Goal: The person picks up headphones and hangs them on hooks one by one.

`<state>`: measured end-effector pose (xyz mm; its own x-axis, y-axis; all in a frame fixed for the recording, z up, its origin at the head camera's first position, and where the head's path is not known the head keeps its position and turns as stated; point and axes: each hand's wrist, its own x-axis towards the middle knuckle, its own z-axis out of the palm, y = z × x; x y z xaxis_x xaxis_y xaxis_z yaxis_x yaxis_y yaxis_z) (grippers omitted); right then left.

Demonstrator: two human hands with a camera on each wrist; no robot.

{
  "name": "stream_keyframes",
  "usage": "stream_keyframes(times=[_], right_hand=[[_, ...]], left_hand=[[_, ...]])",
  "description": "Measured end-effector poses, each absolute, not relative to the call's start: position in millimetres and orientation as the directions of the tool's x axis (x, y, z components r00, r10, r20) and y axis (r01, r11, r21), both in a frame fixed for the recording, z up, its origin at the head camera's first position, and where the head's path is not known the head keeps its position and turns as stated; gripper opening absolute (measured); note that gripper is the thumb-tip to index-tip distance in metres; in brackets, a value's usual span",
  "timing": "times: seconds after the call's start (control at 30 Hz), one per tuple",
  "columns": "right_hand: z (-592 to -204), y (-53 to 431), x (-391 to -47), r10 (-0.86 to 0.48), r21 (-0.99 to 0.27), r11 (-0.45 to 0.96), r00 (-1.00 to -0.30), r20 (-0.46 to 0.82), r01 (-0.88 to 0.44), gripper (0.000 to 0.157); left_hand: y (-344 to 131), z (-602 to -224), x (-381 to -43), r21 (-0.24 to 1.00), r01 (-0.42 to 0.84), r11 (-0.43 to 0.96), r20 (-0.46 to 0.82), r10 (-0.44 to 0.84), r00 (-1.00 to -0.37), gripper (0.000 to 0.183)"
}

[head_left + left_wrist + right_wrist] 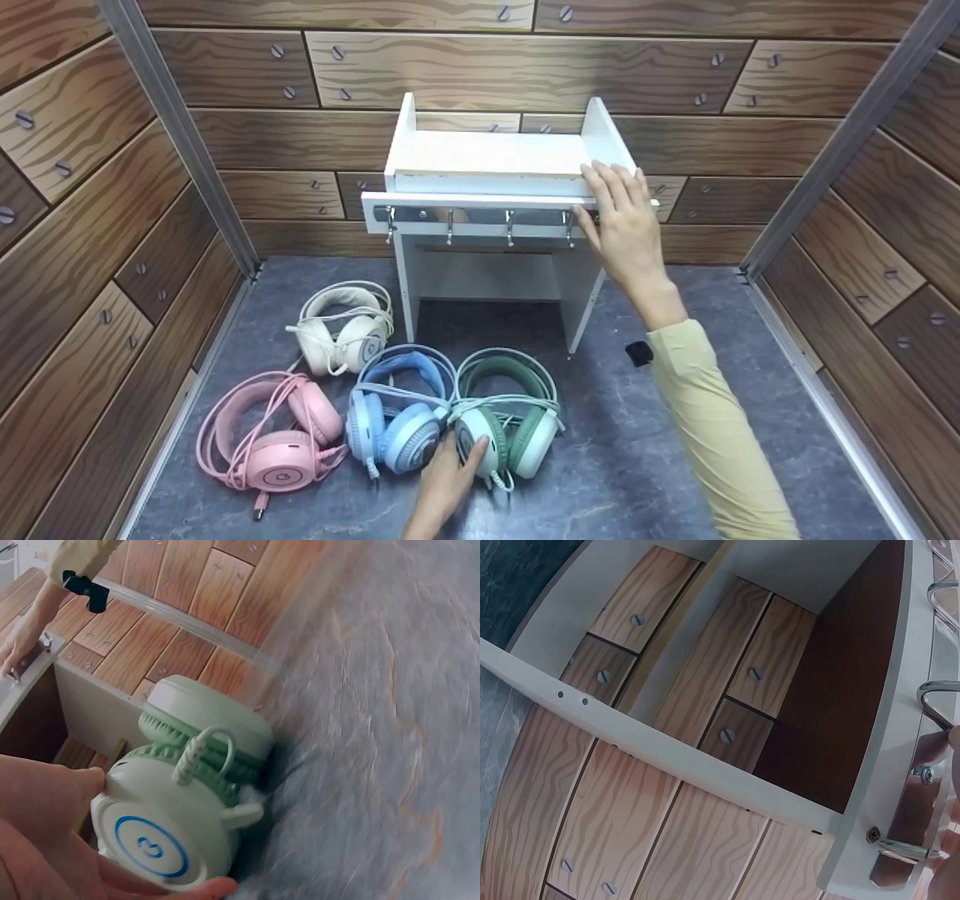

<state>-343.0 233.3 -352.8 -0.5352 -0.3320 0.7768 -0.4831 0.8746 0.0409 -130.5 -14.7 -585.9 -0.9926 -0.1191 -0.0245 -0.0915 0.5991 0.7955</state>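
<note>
Green-and-white headphones (529, 442) lie on the floor with their cable wound about them. My left hand (448, 474) holds their left ear cup (161, 821), thumb on one side and fingers on the other. A white shelf unit (487, 154) stands behind, with a rail of metal hooks (510, 225) across its front. My right hand (622, 221) grips the rail's right end, fingers over the top and thumb in front, beside the last hook. In the right wrist view only a sliver of this hand shows at the edge, near a hook (937, 701).
Blue headphones (397, 420) lie left of the green ones. Pink headphones (281, 442) are at the far left, and white headphones (345, 334) sit by the unit's left leg. Wood-patterned walls (525, 71) enclose the grey floor (622, 465). A small black object (639, 353) shows beside the right sleeve.
</note>
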Motion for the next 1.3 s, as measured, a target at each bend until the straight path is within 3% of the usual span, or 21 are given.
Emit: stream_keyframes(times=[0.13,0.33,0.53,0.67,1.03,1.3], right_hand=[[-352.8,233.1,-342.1,-0.330,0.036,0.876,-0.541,0.773,-0.482,0.053],[-351.9,232.5,-341.0,-0.327,0.034,0.881,-0.555,0.765,-0.473,0.054],[-351.4,232.2,-340.9,-0.324,0.032,0.884,-0.562,0.761,-0.466,0.054],[-351.9,232.6,-340.9,-0.323,0.031,0.885,-0.564,0.760,-0.465,0.054],[-352.7,233.3,-341.4,-0.320,0.015,0.882,-0.574,0.753,-0.472,0.053],[-353.1,232.7,-341.0,-0.320,0.013,0.878,-0.569,0.758,-0.478,0.053]], left_hand=[[-10.5,-590.2,-133.5,0.869,-0.170,0.464,-0.111,-0.152,-0.982,0.069],[-5.7,-594.3,-138.4,0.954,-0.300,0.014,-0.297,-0.106,-0.949,0.080],[-2.8,-600.1,-144.9,0.940,-0.316,-0.132,-0.328,-0.078,-0.942,0.076],[-1.2,-603.2,-146.6,0.934,-0.310,-0.180,-0.327,-0.074,-0.942,0.070],[4.7,-601.4,-141.3,0.960,-0.278,-0.022,-0.278,-0.185,-0.943,0.073],[8.7,-604.3,-138.2,0.949,-0.305,-0.084,-0.313,-0.112,-0.943,0.076]])
